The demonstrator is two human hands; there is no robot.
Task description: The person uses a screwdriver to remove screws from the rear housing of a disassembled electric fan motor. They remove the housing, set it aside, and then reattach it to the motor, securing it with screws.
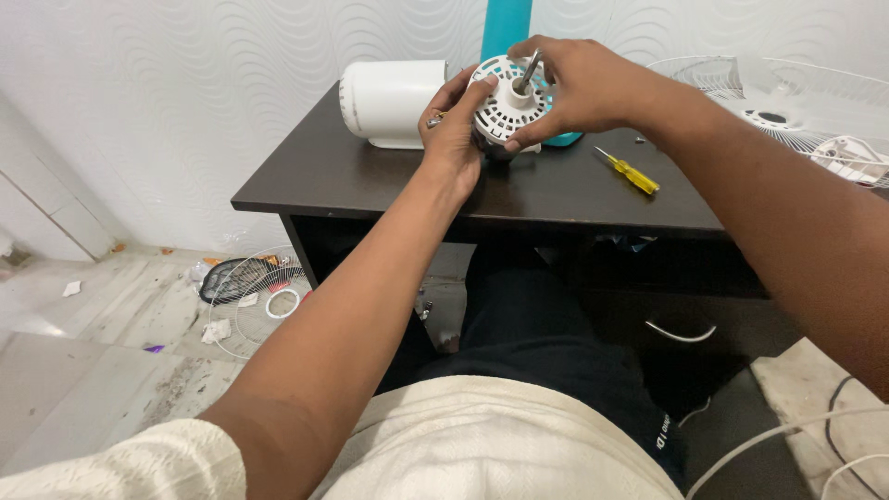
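A slip is judged the main risk: the round white slotted plastic fan motor housing, with its metal shaft sticking up, is raised at the far part of the dark brown wooden table and could be dropped. It is clasped between 2 hands: the left hand curled around its left side, the right hand closed over its top and right, fingers by the shaft. A yellow-handled screwdriver lies nearby.

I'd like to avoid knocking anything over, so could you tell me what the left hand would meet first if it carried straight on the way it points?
Probably the white housing just past the left hand, though depth is unclear.
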